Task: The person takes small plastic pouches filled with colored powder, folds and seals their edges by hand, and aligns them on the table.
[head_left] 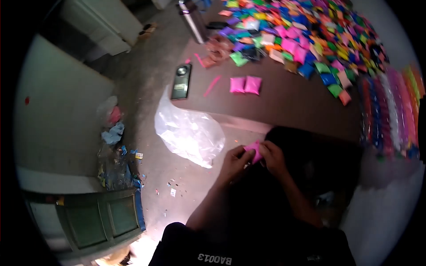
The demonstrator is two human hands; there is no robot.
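Two hands on one pink packet at the near edge of the table

Both the left hand (237,163) and the right hand (272,156) grasp a small pink packet (254,152), pinched between thumbs and fingers, just off the near side of the brown table (301,106). The left hand is on its left end, the right hand on its right.

On the table, beyond the hands, two pink packets (245,85) lie side by side. To their left are a thin pink strip (212,86) and a dark phone (181,81) near the table's left edge. Farther back stand a metallic flask (192,22) and, near it, a crumpled reddish plastic bag (218,48). A large spread of multicolored packets (306,31) covers the far right part. Long, colorful filled sleeves (392,111) lie at the right. A clear plastic bag (190,132) hangs at the table's near left edge.
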